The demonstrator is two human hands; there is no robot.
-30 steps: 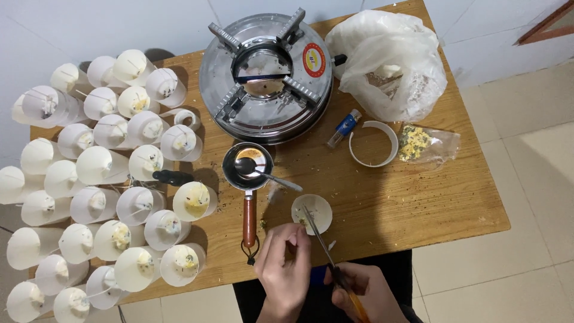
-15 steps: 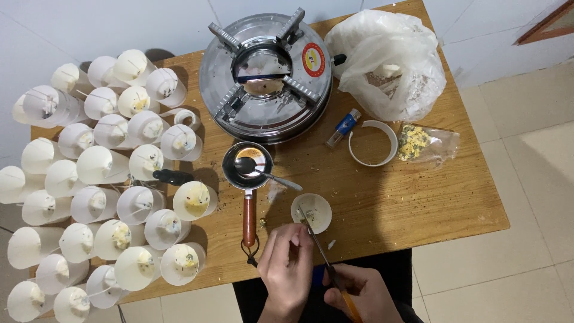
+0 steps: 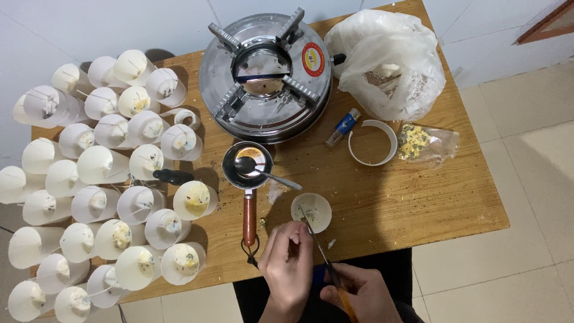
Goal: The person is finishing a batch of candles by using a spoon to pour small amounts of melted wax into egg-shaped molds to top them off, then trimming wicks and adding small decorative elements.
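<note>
The head camera looks straight down on a wooden table point(image 3: 382, 203). At its near edge the person's left hand point(image 3: 287, 266) rests with its fingers drawn together, the fingertips pinched right at the near rim of a small white cup point(image 3: 312, 212); what they pinch is too small to tell. The right hand point(image 3: 359, 293) is curled tight around the orange handles of a pair of scissors point(image 3: 320, 248), whose blades run up and to the left, the tips reaching over the cup's near rim, just beside the left fingertips. The cup stands upright near the table's front edge, right of a small metal saucepan point(image 3: 247, 164) with a wooden handle pointing toward the person; a spoon point(image 3: 263, 172) lies in the pan with its handle sticking out to the right.

Behind the pan sits a round metal gas stove point(image 3: 266, 78). To its right lies a crumpled white plastic bag point(image 3: 388, 63), and in front of that a blue lighter point(image 3: 344, 127), a white ring point(image 3: 373, 143) and a small clear packet of yellow flakes point(image 3: 424, 143). The left part of the table is crowded with many white paper cups point(image 3: 101, 179), several holding pale filling. A black-handled tool point(image 3: 173, 176) lies among them.
</note>
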